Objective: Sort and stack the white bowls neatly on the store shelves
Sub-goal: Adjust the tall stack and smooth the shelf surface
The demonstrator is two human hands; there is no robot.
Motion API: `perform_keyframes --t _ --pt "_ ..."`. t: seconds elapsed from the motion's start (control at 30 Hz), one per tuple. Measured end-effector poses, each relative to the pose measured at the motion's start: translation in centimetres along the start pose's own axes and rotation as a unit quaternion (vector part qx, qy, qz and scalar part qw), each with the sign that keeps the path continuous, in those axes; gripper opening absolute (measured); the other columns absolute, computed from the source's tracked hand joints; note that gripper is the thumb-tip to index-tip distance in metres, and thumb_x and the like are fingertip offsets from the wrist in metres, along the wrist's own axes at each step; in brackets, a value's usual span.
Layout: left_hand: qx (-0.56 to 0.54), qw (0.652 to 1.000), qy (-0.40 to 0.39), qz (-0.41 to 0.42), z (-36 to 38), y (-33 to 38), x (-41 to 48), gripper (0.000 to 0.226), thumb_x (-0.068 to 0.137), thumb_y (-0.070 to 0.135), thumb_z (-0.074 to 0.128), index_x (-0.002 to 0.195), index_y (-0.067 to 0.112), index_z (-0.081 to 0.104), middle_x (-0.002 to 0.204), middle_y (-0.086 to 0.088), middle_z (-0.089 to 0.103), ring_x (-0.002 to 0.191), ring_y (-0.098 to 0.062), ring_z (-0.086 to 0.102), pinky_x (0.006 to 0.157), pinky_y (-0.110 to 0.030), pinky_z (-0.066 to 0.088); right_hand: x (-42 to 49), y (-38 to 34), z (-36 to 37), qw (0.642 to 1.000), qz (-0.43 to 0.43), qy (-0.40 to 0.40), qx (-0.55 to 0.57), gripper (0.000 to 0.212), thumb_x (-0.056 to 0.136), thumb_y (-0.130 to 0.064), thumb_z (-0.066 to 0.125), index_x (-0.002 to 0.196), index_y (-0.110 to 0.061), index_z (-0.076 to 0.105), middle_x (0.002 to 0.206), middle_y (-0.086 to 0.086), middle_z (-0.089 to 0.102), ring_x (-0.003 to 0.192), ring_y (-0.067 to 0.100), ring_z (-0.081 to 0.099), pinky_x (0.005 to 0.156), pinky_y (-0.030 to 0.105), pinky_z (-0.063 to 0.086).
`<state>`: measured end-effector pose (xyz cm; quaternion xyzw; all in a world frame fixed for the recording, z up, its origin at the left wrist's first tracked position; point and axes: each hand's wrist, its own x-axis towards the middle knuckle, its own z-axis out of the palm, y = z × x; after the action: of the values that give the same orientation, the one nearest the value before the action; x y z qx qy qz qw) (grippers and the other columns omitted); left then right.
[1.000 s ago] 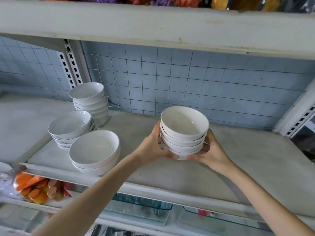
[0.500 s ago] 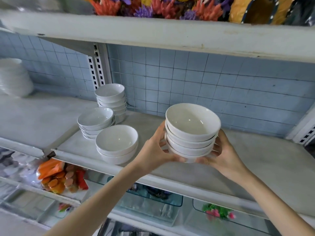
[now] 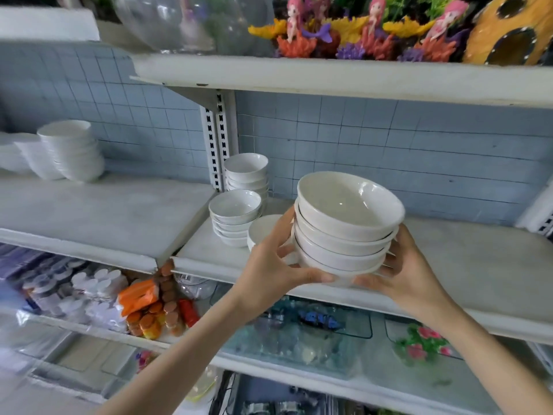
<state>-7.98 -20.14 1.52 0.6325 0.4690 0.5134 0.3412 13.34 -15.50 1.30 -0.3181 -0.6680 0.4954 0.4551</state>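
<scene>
A stack of several white bowls (image 3: pixel 347 223) hangs in the air in front of the middle shelf (image 3: pixel 466 265). My left hand (image 3: pixel 275 262) grips its left side and bottom, and my right hand (image 3: pixel 401 271) cups its right side and bottom. On the shelf behind stand a tall bowl stack (image 3: pixel 247 172) against the tiles and a lower stack (image 3: pixel 235 215) in front of it. A third bowl stack (image 3: pixel 261 232) is mostly hidden behind my left hand. More white bowls (image 3: pixel 71 151) stand on the left shelf section (image 3: pixel 98 211).
Above runs a shelf (image 3: pixel 329 79) with coral ornaments, mermaid figures and a glass bowl. Below the bowl shelf lie glass trays (image 3: pixel 305 333), orange packets (image 3: pixel 149 307) and small jars. A slotted upright post (image 3: pixel 217 139) divides the two shelf sections.
The view has swung left and up, bringing the left shelf section and upper ornaments into sight. The held stack has risen slightly and tilts a little, still gripped by both hands.
</scene>
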Motion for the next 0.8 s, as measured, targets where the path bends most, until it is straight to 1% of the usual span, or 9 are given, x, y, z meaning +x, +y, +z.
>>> perform_keyframes --t 0.1,0.2,0.3,0.47,0.57,0.6,0.67,0.73,0.8 --pt "-0.002 1.000 0.005 0.001 -2.9 0.6 -2.3 0.107 0.056 0.022 0.089 0.147 0.030 0.032 0.134 0.017 0.056 0.124 -0.002 0.051 0.102 -0.041 0.047 -0.9 -1.1 3.3 0.999 -0.020 -0.006 -0.035 0.110 0.030 -0.057 0.090 0.127 -0.045 0.039 0.115 -0.026 0.060 0.107 0.006 0.060 0.088 0.028 0.052" --pt "-0.004 1.000 0.013 -0.001 -5.9 1.0 -4.6 0.106 0.054 0.024 0.088 0.144 0.035 0.034 0.133 0.019 0.056 0.123 -0.001 0.051 0.103 -0.039 0.047 -1.3 -1.8 6.8 0.999 -0.025 -0.022 -0.032 0.110 0.031 -0.057 0.090 0.127 -0.044 0.037 0.115 -0.028 0.059 0.106 0.003 0.061 0.082 0.020 0.052" --pt "-0.001 1.000 0.027 -0.006 -9.0 0.9 -6.9 0.099 0.055 0.022 0.087 0.138 0.043 0.036 0.128 0.023 0.058 0.119 0.001 0.054 0.101 -0.033 0.048 -1.3 -1.9 10.4 0.998 -0.023 -0.051 -0.023 0.110 0.032 -0.056 0.091 0.127 -0.047 0.036 0.116 -0.028 0.059 0.107 0.005 0.061 0.084 0.024 0.053" --pt "0.010 0.998 0.059 -0.016 -13.4 0.2 -9.7 0.103 0.058 0.016 0.088 0.144 0.032 0.035 0.130 0.021 0.057 0.120 0.000 0.054 0.093 -0.022 0.050 -0.3 -1.7 15.6 0.994 -0.017 -0.102 -0.020 0.107 0.035 -0.055 0.090 0.125 -0.054 0.033 0.117 -0.030 0.057 0.108 0.006 0.061 0.089 0.031 0.053" --pt "0.009 0.997 0.076 -0.025 -15.7 -0.4 -10.6 0.104 0.055 0.018 0.092 0.139 0.040 0.036 0.130 0.019 0.058 0.120 -0.006 0.056 0.096 -0.036 0.052 0.9 -1.4 17.9 0.992 -0.009 -0.128 -0.011 0.104 0.036 -0.051 0.091 0.122 -0.062 0.033 0.117 -0.031 0.056 0.111 0.008 0.059 0.091 0.034 0.052" --pt "0.012 0.996 0.082 -0.028 -16.5 -0.7 -10.8 0.103 0.054 0.020 0.092 0.137 0.043 0.036 0.129 0.021 0.058 0.120 -0.007 0.056 0.096 -0.041 0.051 1.4 -1.3 18.6 0.991 -0.011 -0.136 -0.016 0.102 0.040 -0.047 0.091 0.122 -0.063 0.033 0.118 -0.031 0.056 0.112 0.008 0.059 0.092 0.034 0.052" --pt "0.013 0.994 0.097 -0.039 -18.0 -1.2 -11.0 0.101 0.054 0.021 0.093 0.133 0.046 0.037 0.128 0.022 0.058 0.118 -0.009 0.058 0.094 -0.042 0.052 2.5 -1.1 20.1 0.988 -0.016 -0.150 -0.029 0.104 0.049 -0.031 0.089 0.130 -0.055 0.029 0.123 -0.027 0.055 0.114 0.009 0.058 0.094 0.034 0.051" --pt "0.002 0.992 0.115 -0.050 -19.5 -1.9 -11.1 0.099 0.054 0.017 0.090 0.132 0.047 0.037 0.128 0.019 0.059 0.114 -0.010 0.061 0.088 -0.035 0.055 3.8 -0.8 21.8 0.986 -0.014 -0.162 -0.026 0.106 0.052 -0.019 0.085 0.135 -0.047 0.027 0.128 -0.021 0.053 0.115 0.007 0.056 0.095 0.031 0.050" --pt "0.007 0.990 0.132 -0.057 -21.1 -2.7 -11.0 0.099 0.055 0.013 0.089 0.133 0.045 0.037 0.129 0.015 0.059 0.111 -0.009 0.062 0.083 -0.029 0.056 5.3 -0.2 23.6 0.984 -0.013 -0.179 -0.013 0.104 0.052 -0.016 0.084 0.133 -0.050 0.027 0.128 -0.021 0.052 0.115 0.004 0.056 0.095 0.030 0.050"
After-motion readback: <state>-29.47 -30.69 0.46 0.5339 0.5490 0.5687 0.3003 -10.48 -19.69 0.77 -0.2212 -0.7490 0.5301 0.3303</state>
